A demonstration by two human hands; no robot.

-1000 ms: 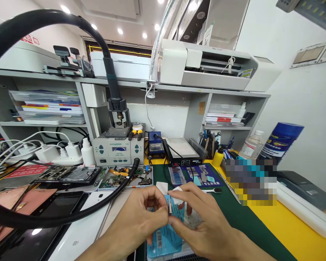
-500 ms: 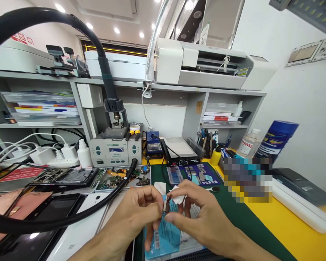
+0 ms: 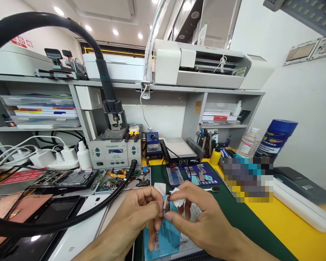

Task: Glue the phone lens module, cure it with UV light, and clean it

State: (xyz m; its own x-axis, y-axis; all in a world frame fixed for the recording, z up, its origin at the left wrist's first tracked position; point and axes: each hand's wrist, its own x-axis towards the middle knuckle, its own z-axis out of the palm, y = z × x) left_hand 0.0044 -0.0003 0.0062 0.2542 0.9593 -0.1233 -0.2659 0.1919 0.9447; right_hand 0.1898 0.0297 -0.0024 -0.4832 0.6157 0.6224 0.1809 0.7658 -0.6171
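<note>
Above a blue and clear packet, my two hands meet over a small dark brown and silvery part, too small to name. My left hand is closed in a pinch on its left side, thumb against bent index finger. My right hand curls in from the other side, its index fingertip by the part's upper end and its thumb tip by the lower end, seemingly gripping it. A crumpled white tissue shows behind the right fingers.
A soldering station and a heating plate stand at the back. A thick black hose loops across the left side, over phones and a tray of circuit parts. A brush lies on the green mat.
My hands stay together around the small part, which is turned slightly between the fingertips. The left hand's lower fingers have shifted a little. The view has moved slightly.
</note>
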